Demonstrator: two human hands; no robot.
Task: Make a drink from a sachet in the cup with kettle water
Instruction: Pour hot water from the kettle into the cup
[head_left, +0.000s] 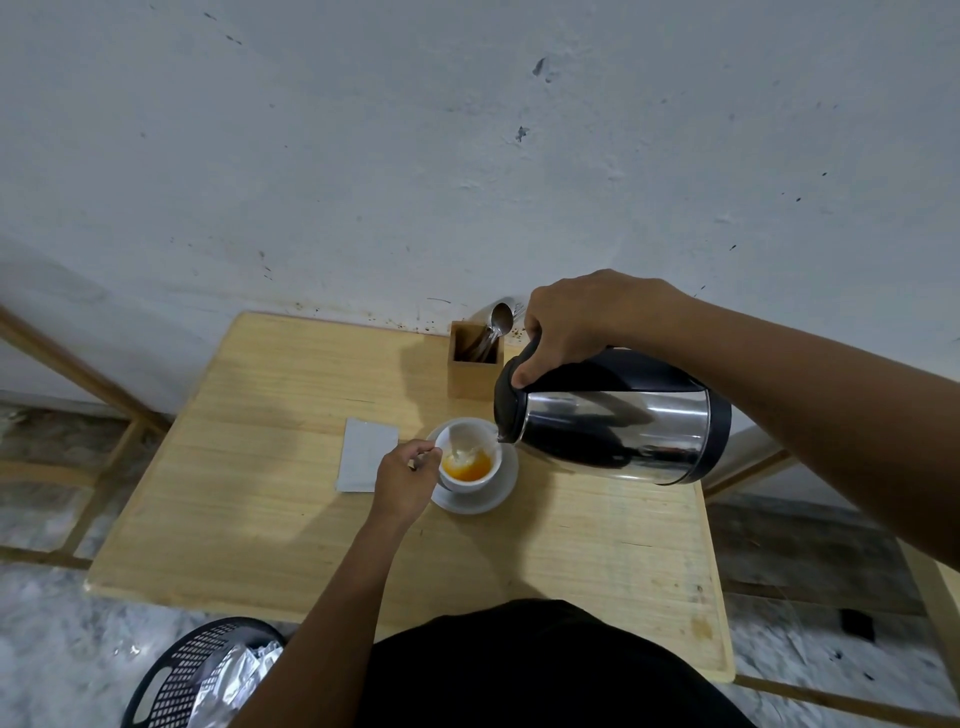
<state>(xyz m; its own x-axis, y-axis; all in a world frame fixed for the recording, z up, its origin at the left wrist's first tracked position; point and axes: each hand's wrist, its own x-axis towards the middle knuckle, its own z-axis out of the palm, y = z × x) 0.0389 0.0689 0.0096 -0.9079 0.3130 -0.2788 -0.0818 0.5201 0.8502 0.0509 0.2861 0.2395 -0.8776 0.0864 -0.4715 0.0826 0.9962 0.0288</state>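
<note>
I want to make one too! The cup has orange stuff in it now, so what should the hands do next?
Probably keep pouring a little longer. The kettle, tipped by the right hand, has its spout over the cup, and the orange drink sits low. The left hand steadies the cup.

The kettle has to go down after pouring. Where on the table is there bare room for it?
Bare wood lies on the table between the saucer and the near and right edges, below the kettle. The far left corner, beyond the sachet, is also free. It is crowded around the cup, left hand and spoon holder.
</note>
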